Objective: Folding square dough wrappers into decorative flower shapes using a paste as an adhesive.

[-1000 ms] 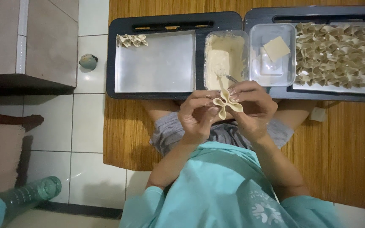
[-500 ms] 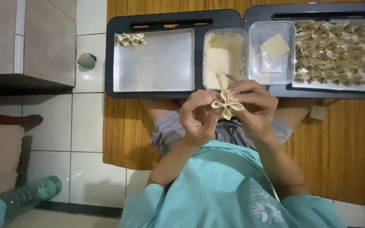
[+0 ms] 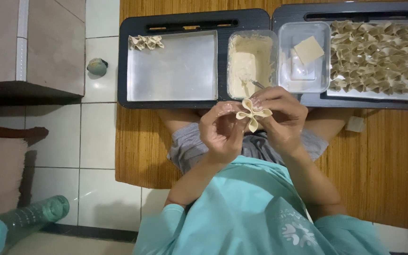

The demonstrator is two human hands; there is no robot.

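A: What sits at your far left?
B: A green plastic bottle (image 3: pixel 29 218) lies on the tiled floor, and a small round grey-green object (image 3: pixel 97 66) rests on a tile higher up. Next comes your left black tray (image 3: pixel 133 61), holding a metal pan (image 3: pixel 175 71) with a few folded dumplings (image 3: pixel 146 42) in its top left corner.

A: And your hands?
B: Your left hand (image 3: pixel 223 132) and right hand (image 3: pixel 279 118) meet above your lap, both pinching one folded dumpling wrapper (image 3: pixel 252 113) between the fingertips. It is held in the air, just in front of the trays, its corners flared outward.

A: What lies past them?
B: A clear tub of pale filling (image 3: pixel 250 63) with a utensil handle (image 3: pixel 257 84) sticking out, then a clear tub (image 3: pixel 289 35) with a square flat wrapper (image 3: pixel 309 49) in it. Furthest right, a pan crowded with finished dumplings (image 3: pixel 378 56) sits on the right black tray (image 3: pixel 355 12). Everything rests on a woven mat (image 3: pixel 378 160)
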